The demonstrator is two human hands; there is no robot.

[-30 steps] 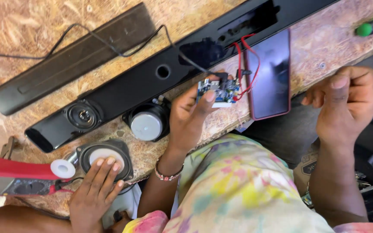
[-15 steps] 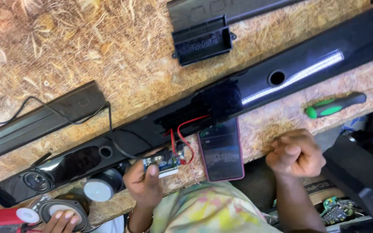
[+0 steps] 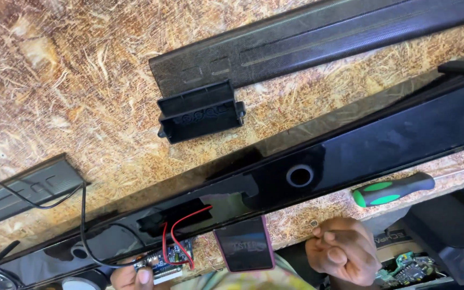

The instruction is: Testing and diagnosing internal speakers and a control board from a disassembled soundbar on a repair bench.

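Left hand (image 3: 135, 276) pinches one blue circuit board (image 3: 168, 259); right hand (image 3: 342, 255), at three o'clock, is fisted; one screwdriver (image 3: 393, 189), two red wires (image 3: 175, 236).

Single head view, looking steeply down, close over workbench (image 3: 81, 80)

One screen: a phone (image 3: 244, 247) lying flat at the board's near edge, just below the long black speaker bar (image 3: 350, 156). Tall dark rectangle, rounded corners, reddish-pink rim, glass dark and reflective. No packages or signs.
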